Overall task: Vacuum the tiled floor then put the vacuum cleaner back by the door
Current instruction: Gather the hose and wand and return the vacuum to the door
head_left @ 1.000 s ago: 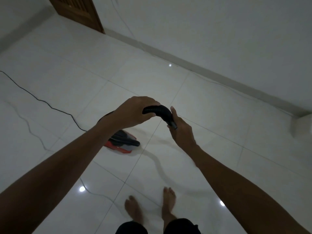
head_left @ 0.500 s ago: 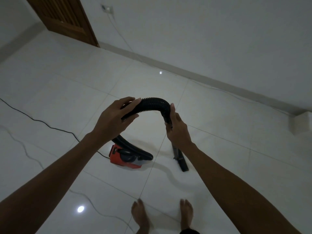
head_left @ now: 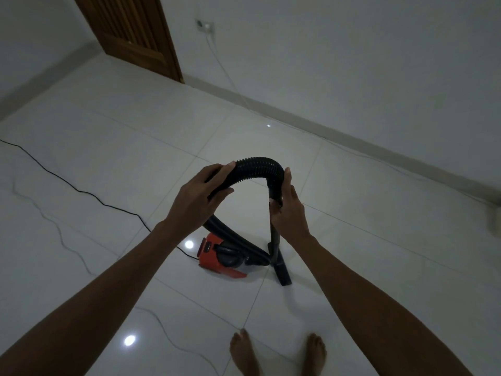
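Counted around the one red vacuum cleaner [head_left: 217, 256] on the tiled floor [head_left: 108, 147]: one ribbed black hose [head_left: 254, 169] arching above it, one rigid tube [head_left: 273, 240] just right of it, ending in one floor nozzle [head_left: 282, 272]. Two hands are above it, the left hand [head_left: 200, 196] and the right hand [head_left: 287, 210], each on the hose. Two bare feet [head_left: 244, 351] stand nearer than it. One black cord [head_left: 81, 191] trails to its left. One wooden door [head_left: 135, 33] and one wall socket [head_left: 205, 25] lie beyond it.
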